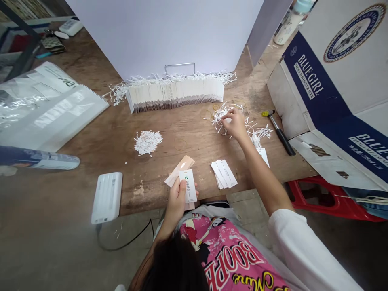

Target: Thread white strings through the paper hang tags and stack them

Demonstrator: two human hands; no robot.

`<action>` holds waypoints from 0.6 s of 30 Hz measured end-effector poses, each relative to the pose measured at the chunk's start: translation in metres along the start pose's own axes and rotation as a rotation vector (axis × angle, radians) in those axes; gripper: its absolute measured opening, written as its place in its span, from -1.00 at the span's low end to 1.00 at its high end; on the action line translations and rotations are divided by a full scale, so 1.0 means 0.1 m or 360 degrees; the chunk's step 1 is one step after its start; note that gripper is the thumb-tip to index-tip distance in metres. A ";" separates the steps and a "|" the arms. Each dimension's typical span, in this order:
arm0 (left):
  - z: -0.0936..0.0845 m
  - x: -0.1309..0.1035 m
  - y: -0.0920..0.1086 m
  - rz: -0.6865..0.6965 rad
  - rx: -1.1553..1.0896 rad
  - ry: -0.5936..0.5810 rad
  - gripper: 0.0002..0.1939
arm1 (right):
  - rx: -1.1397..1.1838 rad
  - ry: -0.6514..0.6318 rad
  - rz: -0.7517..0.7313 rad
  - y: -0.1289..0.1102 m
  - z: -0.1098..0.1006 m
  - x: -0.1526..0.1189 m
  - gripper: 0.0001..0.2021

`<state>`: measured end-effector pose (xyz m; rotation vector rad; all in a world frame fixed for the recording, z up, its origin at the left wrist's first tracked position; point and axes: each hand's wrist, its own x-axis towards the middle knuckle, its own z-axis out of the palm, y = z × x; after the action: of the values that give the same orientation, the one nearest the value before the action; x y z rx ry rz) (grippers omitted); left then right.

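Though details blur, the held white tag (189, 188) seems green-marked.

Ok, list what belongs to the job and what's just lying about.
Apparently used:
white card in left hand
white strings at right hand
loose cards
strung cards

Probably lying about:
power bank
black-handled tool
beer box
plastic bag
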<state>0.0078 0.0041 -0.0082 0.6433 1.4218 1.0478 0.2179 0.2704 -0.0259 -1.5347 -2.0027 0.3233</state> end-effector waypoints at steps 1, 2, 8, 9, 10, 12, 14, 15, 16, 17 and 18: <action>0.00 0.01 0.00 0.0010 -0.0009 0.0020 -0.48 | 0.0194 0.0104 0.0028 -0.03 -0.06 0.00 -0.92; -0.01 0.02 0.00 0.0015 -0.0017 0.0044 -0.48 | 0.0389 0.0207 0.0050 -0.07 -0.14 0.00 -0.91; -0.02 0.07 0.08 0.0098 -0.0015 0.0135 -0.48 | 0.1222 0.0318 0.0046 -0.54 -0.66 -0.18 -0.73; -0.02 0.07 0.12 0.0162 -0.0004 0.0143 -0.46 | 0.1349 0.0256 0.0080 -0.64 -0.73 -0.26 -0.68; -0.01 0.07 0.18 0.0247 0.0015 0.0161 -0.44 | 0.1470 0.0179 0.0129 -0.75 -0.80 -0.35 -0.64; 0.02 0.06 0.32 0.0466 0.0111 0.0211 -0.45 | 0.1687 0.0009 0.0255 -0.95 -0.91 -0.55 -0.58; 0.07 0.04 0.50 0.0742 0.0293 0.0239 -0.56 | 0.1852 -0.0174 0.0362 -1.11 -0.99 -0.76 -0.57; 0.11 0.03 0.59 0.0896 0.0412 0.0244 -0.62 | 0.1914 -0.0257 0.0403 -1.18 -1.01 -0.86 -0.57; 0.16 0.02 0.67 0.1050 0.0539 0.0243 -0.68 | 0.1968 -0.0316 0.0436 -1.24 -1.03 -0.96 -0.58; 0.21 0.01 0.75 0.1190 0.0651 0.0236 -0.73 | 0.2016 -0.0360 0.0464 -1.28 -1.03 -1.05 -0.58; 0.27 -0.01 0.81 0.1303 0.0726 0.0208 -0.75 | 0.2057 -0.0390 0.0488 -1.32 -1.03 -1.13 -0.58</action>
<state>0.0182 0.0455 0.0662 1.6025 1.5550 1.4068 0.1915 0.1082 0.0913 -0.8981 -1.1409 1.5966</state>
